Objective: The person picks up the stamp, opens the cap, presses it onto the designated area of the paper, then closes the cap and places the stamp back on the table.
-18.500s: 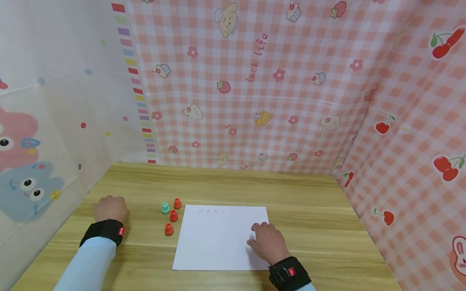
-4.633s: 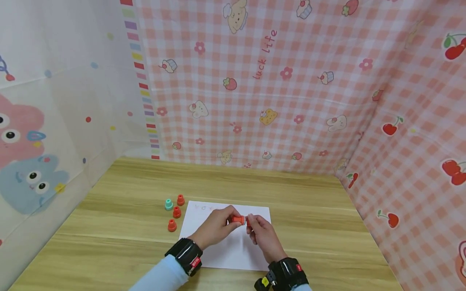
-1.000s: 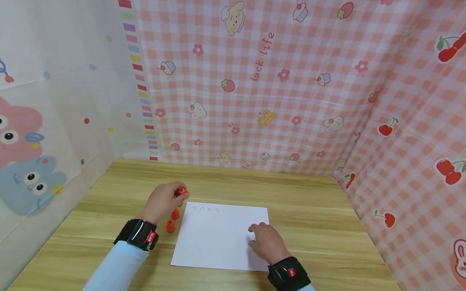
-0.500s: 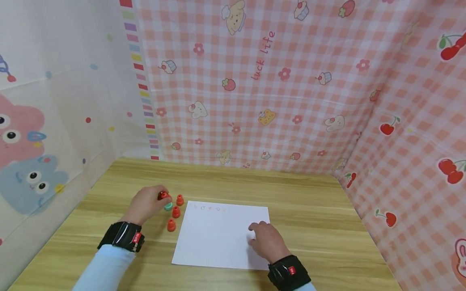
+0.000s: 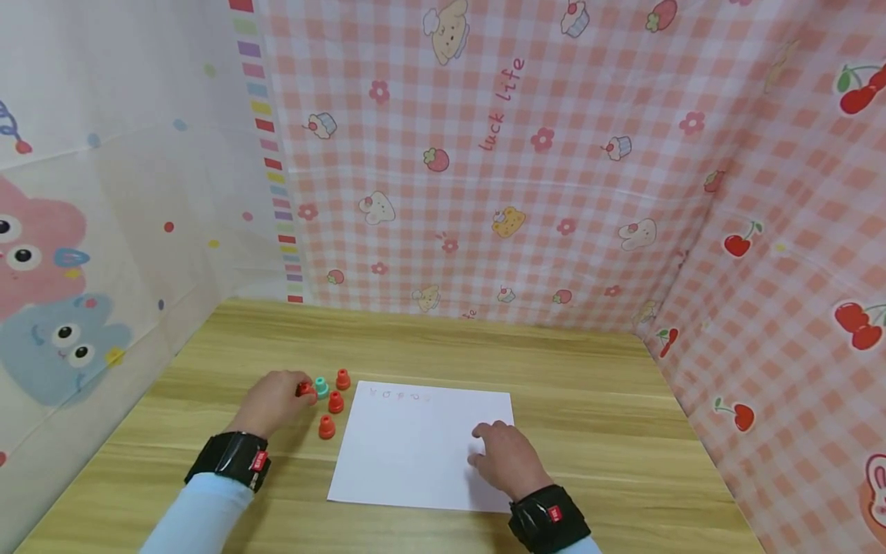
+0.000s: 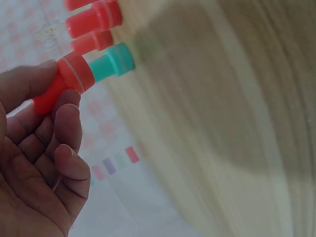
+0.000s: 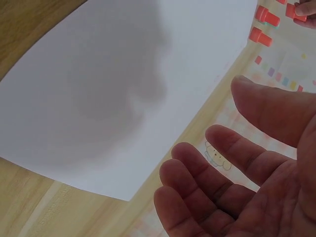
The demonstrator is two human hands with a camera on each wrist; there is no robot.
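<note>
My left hand [image 5: 273, 403] pinches a red toy stamp [image 6: 75, 73] between thumb and fingers, low over the table's left part. Right beside it stands a teal stamp [image 5: 321, 388], which overlaps the held one in the left wrist view. Three more red stamps stand upright close by: one at the back [image 5: 343, 379], one in the middle [image 5: 335, 402] and one nearest me [image 5: 327, 427]. Over the right side of a white sheet of paper [image 5: 408, 465] hovers my right hand [image 5: 512, 460], fingers relaxed and holding nothing. A row of small faint marks [image 5: 401, 396] runs along the sheet's top left.
The wooden table [image 5: 588, 408] meets a pink checked cloth [image 5: 471, 185] at the back and right. A white cloth with cartoon figures [image 5: 62, 308] bounds the left side. Black bands [image 5: 550, 517] sit on both wrists.
Earlier both hands met at a red stamp over the paper. One more mark now shows at the row's left end. My left hand has carried the stamp left and lowered it beside the teal one.
</note>
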